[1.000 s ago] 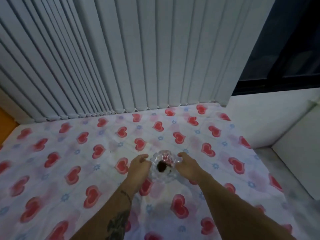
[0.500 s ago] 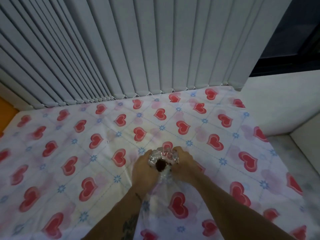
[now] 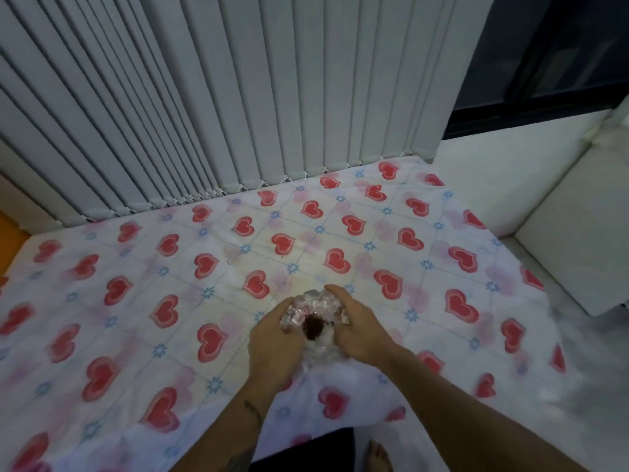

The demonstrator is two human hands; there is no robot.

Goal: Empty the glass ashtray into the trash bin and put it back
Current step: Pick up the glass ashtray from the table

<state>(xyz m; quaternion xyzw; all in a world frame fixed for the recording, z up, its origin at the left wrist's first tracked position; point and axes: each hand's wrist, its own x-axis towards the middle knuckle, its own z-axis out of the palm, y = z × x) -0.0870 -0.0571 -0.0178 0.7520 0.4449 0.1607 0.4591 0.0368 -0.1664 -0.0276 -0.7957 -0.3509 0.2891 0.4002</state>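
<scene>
The cut-glass ashtray (image 3: 315, 315) is cupped between both my hands, near the front edge of the heart-patterned cloth (image 3: 170, 301). A dark brown clump of ash sits in its bowl. My left hand (image 3: 272, 338) wraps its left side and my right hand (image 3: 360, 327) wraps its right side, so only the top and middle of the glass show. I cannot tell whether it still rests on the cloth. No trash bin is in view.
Grey vertical blinds (image 3: 238, 97) hang along the far edge of the surface. A dark window (image 3: 561, 56) and a white ledge (image 3: 510, 172) lie at the right, with a white panel (image 3: 578, 247) beside the floor. My bare foot (image 3: 377, 456) shows at the bottom.
My hands went from either side of the ashtray to closing around it. The ashtray and hands now sit nearer the cloth's front edge, and my view has drawn back.
</scene>
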